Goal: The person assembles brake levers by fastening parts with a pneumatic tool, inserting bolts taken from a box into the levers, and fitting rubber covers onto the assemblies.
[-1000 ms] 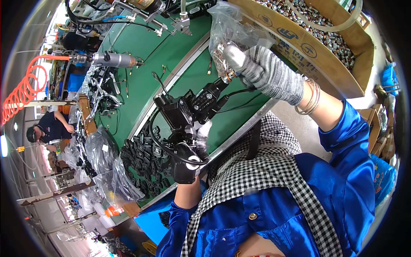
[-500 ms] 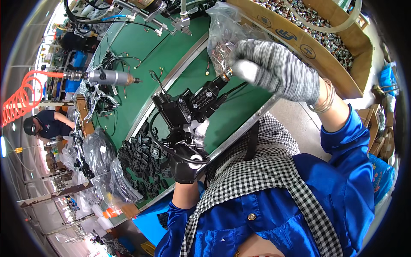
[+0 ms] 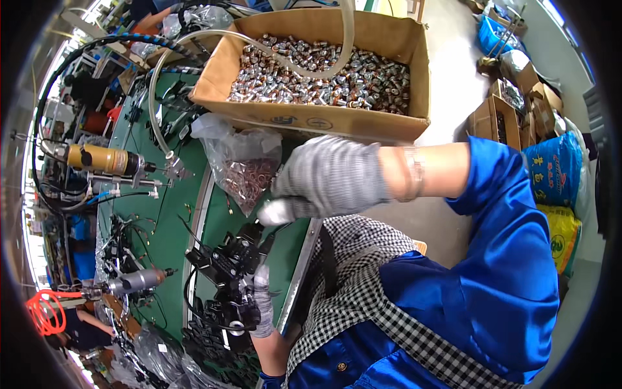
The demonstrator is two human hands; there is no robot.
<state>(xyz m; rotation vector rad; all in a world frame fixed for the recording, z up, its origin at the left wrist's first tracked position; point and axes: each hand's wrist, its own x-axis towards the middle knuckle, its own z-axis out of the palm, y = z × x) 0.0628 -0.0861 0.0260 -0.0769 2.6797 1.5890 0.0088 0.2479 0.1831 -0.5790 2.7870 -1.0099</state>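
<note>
My left hand (image 3: 262,306), in a grey and white glove, is closed around a black plastic assembly (image 3: 227,266) with cables, holding it over the green table (image 3: 167,227). My right hand (image 3: 334,175), gloved in grey, is at the upper right end of the assembly. Its thumb and fingers are drawn together there and slightly blurred; they hide what is between them. Just beyond the right hand lies a clear plastic bag (image 3: 249,176) of small copper-coloured rings.
A cardboard box (image 3: 389,126) full of small metal cylinders (image 3: 311,71) stands at the back, a pale hose dipping over it. On the left are a gold power tool (image 3: 103,159) and a silver one (image 3: 137,280) with a coiled red hose. Black parts (image 3: 201,340) lie nearby.
My view has swung to the right, so the box now shows almost whole. The right hand stays at the assembly's end, where a small metal piece was visible before. The left hand keeps its hold.
</note>
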